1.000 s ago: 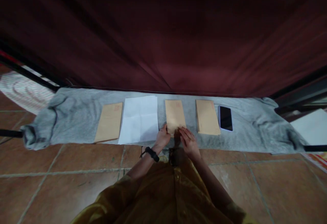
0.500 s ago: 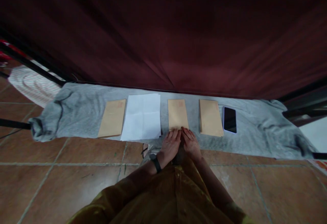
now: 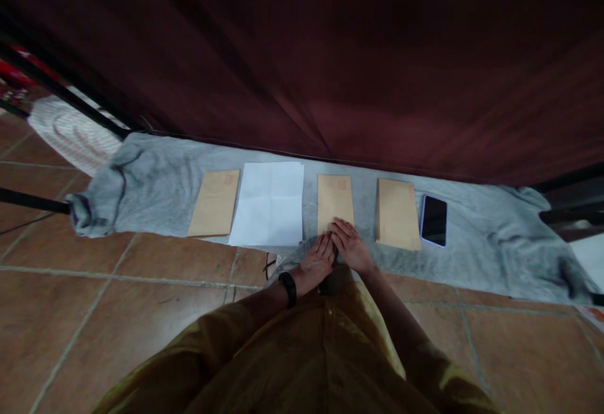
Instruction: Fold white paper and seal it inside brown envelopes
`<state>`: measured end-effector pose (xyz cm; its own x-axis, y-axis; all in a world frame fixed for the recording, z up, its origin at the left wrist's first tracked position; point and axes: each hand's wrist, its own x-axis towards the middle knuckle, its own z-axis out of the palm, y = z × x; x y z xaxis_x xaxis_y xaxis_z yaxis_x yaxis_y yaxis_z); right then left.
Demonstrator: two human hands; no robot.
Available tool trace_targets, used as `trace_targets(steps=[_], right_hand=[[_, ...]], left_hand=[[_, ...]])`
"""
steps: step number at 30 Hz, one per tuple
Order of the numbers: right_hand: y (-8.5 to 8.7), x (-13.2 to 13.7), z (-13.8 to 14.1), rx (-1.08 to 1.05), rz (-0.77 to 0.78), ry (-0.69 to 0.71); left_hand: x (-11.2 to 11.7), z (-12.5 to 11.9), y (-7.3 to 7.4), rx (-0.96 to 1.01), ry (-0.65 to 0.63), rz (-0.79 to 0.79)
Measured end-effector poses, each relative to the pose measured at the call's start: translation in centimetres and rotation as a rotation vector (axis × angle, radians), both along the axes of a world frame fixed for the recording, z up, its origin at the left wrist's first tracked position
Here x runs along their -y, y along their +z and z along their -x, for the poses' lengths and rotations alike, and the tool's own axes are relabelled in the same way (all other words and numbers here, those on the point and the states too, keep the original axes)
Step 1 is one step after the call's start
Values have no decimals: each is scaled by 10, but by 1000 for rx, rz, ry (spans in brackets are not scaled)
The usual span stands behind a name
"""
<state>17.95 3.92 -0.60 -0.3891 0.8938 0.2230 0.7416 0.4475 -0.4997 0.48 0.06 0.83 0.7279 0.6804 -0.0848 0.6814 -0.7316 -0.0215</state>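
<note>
A brown paper envelope (image 3: 335,197) with a faint red mark lies on the grey cloth in front of me. My right hand (image 3: 350,246) rests on its near end, fingers stretched flat across the paper. Beside it, my left hand (image 3: 317,264) touches the envelope's near edge, its fingers extended and close together. The two hands meet at the fingertips and cover the near edge. A stack of white paper sheets (image 3: 268,203) lies to the left. Further left is a pile of brown envelopes (image 3: 214,203), and another envelope pile (image 3: 397,214) is to the right.
A phone (image 3: 434,220) with a pale purple rim lies right of the envelopes. The grey cloth (image 3: 491,238) covers a narrow surface backed by a dark red curtain (image 3: 302,74). Black metal bars (image 3: 33,200) stand at the left, over a tiled floor (image 3: 61,301).
My right hand has slid further forward onto the envelope, its fingers flatter. My left hand stays at the near edge. The whole view has tilted and shifted slightly.
</note>
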Motion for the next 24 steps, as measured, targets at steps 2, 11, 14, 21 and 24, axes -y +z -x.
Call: trace_targets(steps=[2, 11, 14, 21, 24], right_hand=[[1, -10, 2, 30, 3, 7], [-1, -61, 5, 122, -26, -9], [-3, -75, 8, 129, -27, -36], [1, -100, 16, 134, -57, -121], [5, -97, 17, 140, -48, -123]], left_hand=[[0, 0, 2, -19, -6, -21], [-2, 3, 0, -3, -8, -49], [-3, 3, 0, 33, -18, -17], [-3, 5, 1, 149, 23, 53], [-3, 7, 0, 164, 11, 44]])
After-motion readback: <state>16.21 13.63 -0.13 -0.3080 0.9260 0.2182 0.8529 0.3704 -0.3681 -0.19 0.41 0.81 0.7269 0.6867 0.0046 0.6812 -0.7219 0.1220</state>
